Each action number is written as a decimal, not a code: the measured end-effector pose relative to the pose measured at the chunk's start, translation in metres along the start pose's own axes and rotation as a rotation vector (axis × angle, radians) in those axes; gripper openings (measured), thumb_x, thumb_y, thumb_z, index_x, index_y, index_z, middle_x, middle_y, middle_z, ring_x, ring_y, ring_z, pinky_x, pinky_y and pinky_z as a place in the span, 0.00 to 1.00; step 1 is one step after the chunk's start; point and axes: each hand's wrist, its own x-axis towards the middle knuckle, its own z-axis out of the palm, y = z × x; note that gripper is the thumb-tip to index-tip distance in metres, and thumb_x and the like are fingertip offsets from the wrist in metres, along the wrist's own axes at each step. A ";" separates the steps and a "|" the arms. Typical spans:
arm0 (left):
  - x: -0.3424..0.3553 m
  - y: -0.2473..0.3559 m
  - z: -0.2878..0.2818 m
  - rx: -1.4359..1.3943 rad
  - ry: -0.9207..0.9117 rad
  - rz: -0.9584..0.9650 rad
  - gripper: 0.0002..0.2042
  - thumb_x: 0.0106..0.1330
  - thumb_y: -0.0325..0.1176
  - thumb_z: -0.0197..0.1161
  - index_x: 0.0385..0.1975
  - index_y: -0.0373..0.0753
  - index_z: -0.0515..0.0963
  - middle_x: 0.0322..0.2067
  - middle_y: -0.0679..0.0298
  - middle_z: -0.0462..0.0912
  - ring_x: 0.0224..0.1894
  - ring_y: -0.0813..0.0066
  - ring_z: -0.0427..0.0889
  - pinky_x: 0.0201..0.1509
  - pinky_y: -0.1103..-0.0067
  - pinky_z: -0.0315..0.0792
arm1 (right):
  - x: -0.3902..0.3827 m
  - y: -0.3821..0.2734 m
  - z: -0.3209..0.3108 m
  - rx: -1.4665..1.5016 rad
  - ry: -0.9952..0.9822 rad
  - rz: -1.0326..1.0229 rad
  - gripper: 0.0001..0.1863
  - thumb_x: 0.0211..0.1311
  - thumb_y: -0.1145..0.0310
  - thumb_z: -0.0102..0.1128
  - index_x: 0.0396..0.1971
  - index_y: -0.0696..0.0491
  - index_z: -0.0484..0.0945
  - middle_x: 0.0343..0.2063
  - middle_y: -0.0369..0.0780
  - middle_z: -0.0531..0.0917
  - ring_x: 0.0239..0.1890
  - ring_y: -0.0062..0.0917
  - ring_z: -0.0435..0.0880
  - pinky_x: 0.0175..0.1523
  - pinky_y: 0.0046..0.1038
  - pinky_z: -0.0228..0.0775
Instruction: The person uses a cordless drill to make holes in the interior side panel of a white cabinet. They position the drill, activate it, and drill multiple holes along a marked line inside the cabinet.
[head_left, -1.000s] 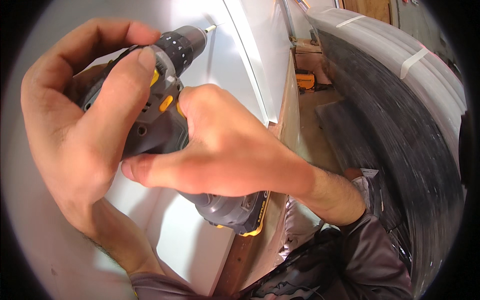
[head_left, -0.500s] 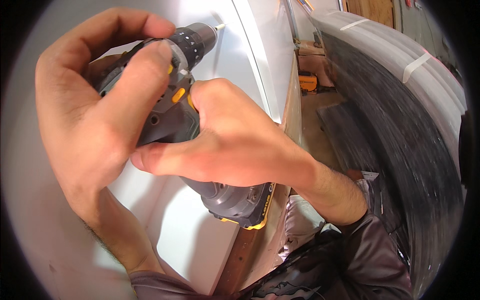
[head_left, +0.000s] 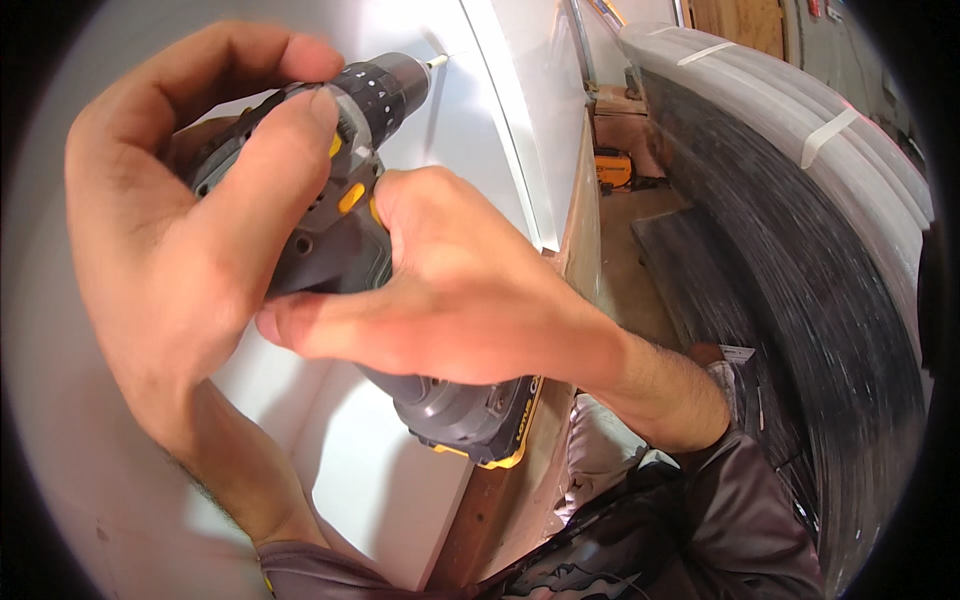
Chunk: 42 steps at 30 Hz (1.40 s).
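Both my hands grip a grey-and-black cordless drill point(head_left: 335, 255) with yellow accents and a battery pack point(head_left: 470, 430). My left hand point(head_left: 185, 230) is curled over the upper body, thumb along the top by the black collar. My right hand point(head_left: 440, 300) wraps round the handle, index finger at the trigger. A thin pale bit point(head_left: 437, 61) points from the chuck to a white panel point(head_left: 460, 140); whether it touches is unclear. A white trim strip point(head_left: 500, 130) runs beside that spot.
Long dark and pale grey lengths point(head_left: 790, 260), some with tape bands, fill the right side. An orange-and-black tool or case point(head_left: 612, 168) lies on the floor behind. A wooden board point(head_left: 470, 510) runs below the drill. A wooden door or panel point(head_left: 735, 25) stands at the back.
The drill and both hands shifted slightly right in view, then dropped back a little. The grip looks the same, and the bit still points at the white panel.
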 end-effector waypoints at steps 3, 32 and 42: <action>-0.003 0.004 -0.002 0.004 0.001 0.003 0.13 0.66 0.33 0.68 0.43 0.29 0.86 0.35 0.61 0.88 0.33 0.76 0.86 0.38 0.79 0.78 | 0.000 -0.001 -0.003 -0.022 -0.014 -0.011 0.18 0.54 0.59 0.73 0.22 0.62 0.84 0.15 0.43 0.82 0.18 0.29 0.83 0.27 0.33 0.74; 0.003 -0.007 -0.003 0.019 -0.084 -0.100 0.16 0.71 0.40 0.67 0.45 0.32 0.86 0.35 0.62 0.88 0.34 0.74 0.87 0.38 0.78 0.79 | 0.001 -0.015 -0.007 -0.039 -0.056 0.048 0.19 0.55 0.59 0.73 0.21 0.62 0.84 0.14 0.42 0.82 0.18 0.30 0.83 0.26 0.34 0.74; 0.002 -0.003 -0.010 0.035 -0.105 -0.150 0.17 0.72 0.42 0.67 0.46 0.33 0.86 0.35 0.62 0.88 0.35 0.74 0.87 0.38 0.77 0.79 | -0.017 -0.008 0.037 -0.148 0.033 -0.502 0.21 0.58 0.65 0.73 0.25 0.71 0.77 0.16 0.47 0.77 0.13 0.36 0.80 0.19 0.38 0.72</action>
